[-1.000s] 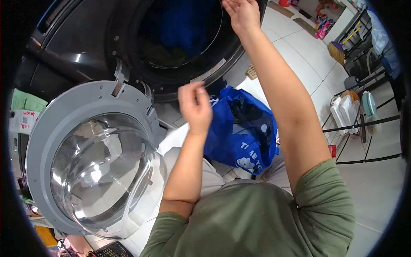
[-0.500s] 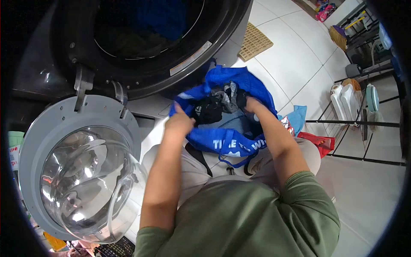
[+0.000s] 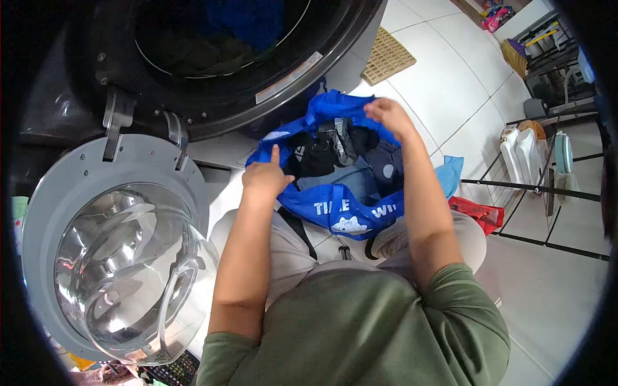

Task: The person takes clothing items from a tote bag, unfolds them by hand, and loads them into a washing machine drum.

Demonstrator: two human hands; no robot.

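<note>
A blue bag (image 3: 351, 222) with white lettering stands open on the floor between my legs. Inside lie black and grey clothes (image 3: 322, 154) and folded denim-like cloth (image 3: 351, 180). My left hand (image 3: 265, 177) rests on the bag's left rim, index finger stretched out and thumb spread toward the inside; its other fingers are hidden. My right hand (image 3: 389, 118) is over the bag's upper right rim, its fingers loosely bent and apart, with no garment seen in them.
Beyond the bag is a front-loading machine (image 3: 225, 119) with blue cloth (image 3: 248, 22) and dark cloth in its drum. Its round door (image 3: 38, 257) hangs open at my left. A wire rack (image 3: 547, 190) stands right, near a red packet (image 3: 479, 215). A tan mat (image 3: 386, 58) lies ahead.
My right hand has come up out of the clothes to the upper right rim. My left hand stays at the left rim. More of the bag's contents shows.
</note>
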